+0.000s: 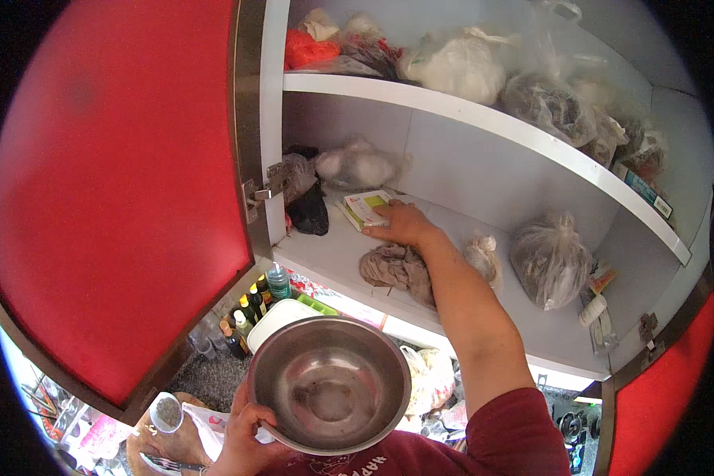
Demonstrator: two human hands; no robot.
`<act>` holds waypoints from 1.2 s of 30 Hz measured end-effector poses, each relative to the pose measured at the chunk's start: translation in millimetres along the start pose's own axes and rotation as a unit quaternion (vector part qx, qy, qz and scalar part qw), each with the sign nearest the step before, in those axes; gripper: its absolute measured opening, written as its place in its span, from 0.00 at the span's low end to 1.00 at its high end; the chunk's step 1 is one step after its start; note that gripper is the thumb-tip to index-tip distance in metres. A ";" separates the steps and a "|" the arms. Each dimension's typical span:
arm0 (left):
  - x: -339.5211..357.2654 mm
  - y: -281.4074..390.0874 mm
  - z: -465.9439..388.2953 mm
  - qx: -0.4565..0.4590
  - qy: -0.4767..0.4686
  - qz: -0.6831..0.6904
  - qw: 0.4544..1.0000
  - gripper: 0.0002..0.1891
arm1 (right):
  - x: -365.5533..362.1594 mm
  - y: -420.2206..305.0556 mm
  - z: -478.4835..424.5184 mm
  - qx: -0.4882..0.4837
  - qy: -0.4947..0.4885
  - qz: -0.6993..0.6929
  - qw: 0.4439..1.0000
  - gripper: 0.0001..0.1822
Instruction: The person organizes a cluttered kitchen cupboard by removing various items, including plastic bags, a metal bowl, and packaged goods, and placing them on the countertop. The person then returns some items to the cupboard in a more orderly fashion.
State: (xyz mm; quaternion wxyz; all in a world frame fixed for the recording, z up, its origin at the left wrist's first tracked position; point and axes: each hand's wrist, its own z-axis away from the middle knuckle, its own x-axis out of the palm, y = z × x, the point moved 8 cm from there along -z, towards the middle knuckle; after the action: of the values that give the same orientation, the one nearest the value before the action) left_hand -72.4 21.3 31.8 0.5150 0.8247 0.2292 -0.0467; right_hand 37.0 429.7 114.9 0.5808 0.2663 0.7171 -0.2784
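My left hand (247,431) grips the rim of a stainless steel bowl (330,381), tilted so that its inside faces me; only a few small specks show in it. My right hand (401,223) reaches onto the cabinet's lower shelf (339,253). Its fingers rest on a white and green packet (363,208) that lies flat there; whether they grip it I cannot tell. Just below that wrist a crumpled brown-grey cloth (392,268) lies near the shelf's front edge, partly hidden by my forearm.
Knotted plastic bags (550,262) stand on the lower shelf, with more bags (464,68) above. Red cabinet doors (119,178) hang open at both sides. On the counter below are bottles (253,303), a round cutting board (149,443), a knife (172,465) and a cup (167,412).
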 end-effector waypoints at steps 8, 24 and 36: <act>-34.2 25.5 6.6 0.044 0.057 -0.005 0.997 0.26 | -53.7 15.0 37.9 0.058 0.056 -0.311 0.947 0.40; -32.3 47.4 -113.7 0.033 0.193 0.012 0.981 0.24 | -120.9 -40.9 298.4 -0.082 0.325 -0.136 0.932 0.39; 19.6 32.8 -223.4 0.165 0.185 -0.083 0.965 0.20 | -14.9 -89.7 364.1 -0.054 0.281 -0.193 0.939 0.43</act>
State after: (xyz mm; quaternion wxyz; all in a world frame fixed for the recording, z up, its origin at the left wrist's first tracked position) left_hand -76.5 210.3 156.7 0.3144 0.8705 0.3777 0.0269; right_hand 225.7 107.7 75.6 0.3044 0.1586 0.9027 -0.2593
